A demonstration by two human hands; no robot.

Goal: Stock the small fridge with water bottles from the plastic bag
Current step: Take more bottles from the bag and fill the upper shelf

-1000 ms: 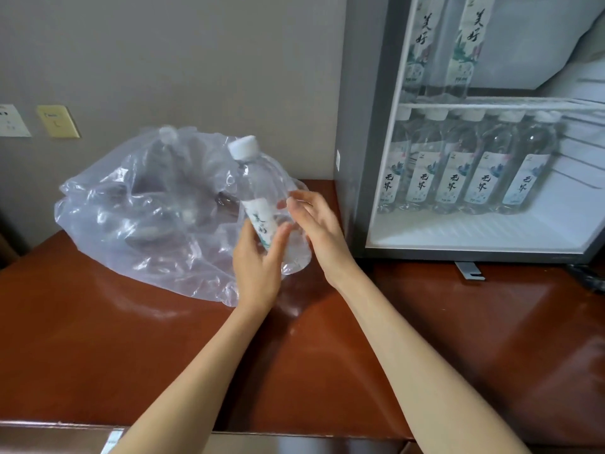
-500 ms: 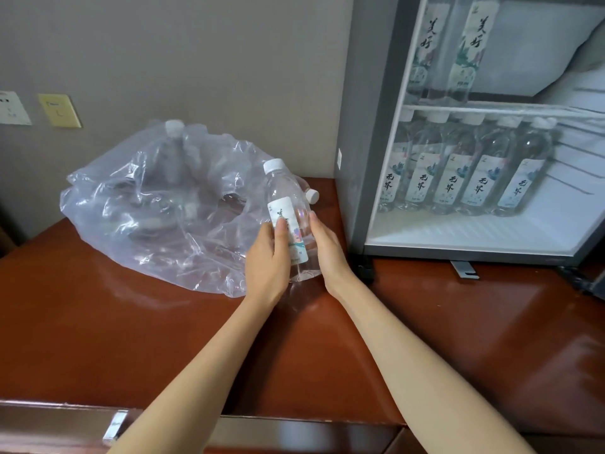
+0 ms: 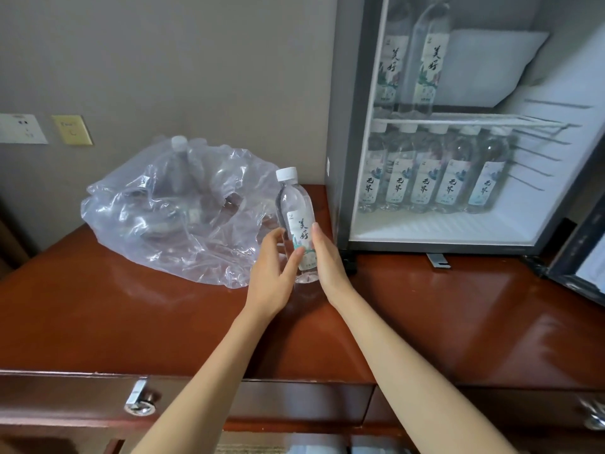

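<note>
A clear water bottle [image 3: 296,217] with a white cap and a pale label stands upright just right of the plastic bag [image 3: 183,208], near the fridge's left wall. My right hand [image 3: 325,260] wraps its lower right side. My left hand [image 3: 273,273] is at its left, thumb on the label, fingers spread and loosening. Another bottle [image 3: 179,162] stands inside the bag. The small fridge [image 3: 340,126] is open, with a row of several bottles [image 3: 425,181] on its floor and two bottles [image 3: 425,60] on the wire shelf [image 3: 474,121].
The wooden cabinet top [image 3: 458,316] carries the bag and fridge. The fridge door [image 3: 582,257] hangs open at the far right. Drawer handles [image 3: 139,401] line the front edge. Wall switches [image 3: 72,130] sit behind the bag at left.
The bottle has moved right and down from in front of the bag towards the fridge. My right hand has closed around it, and my left hand's fingers have opened.
</note>
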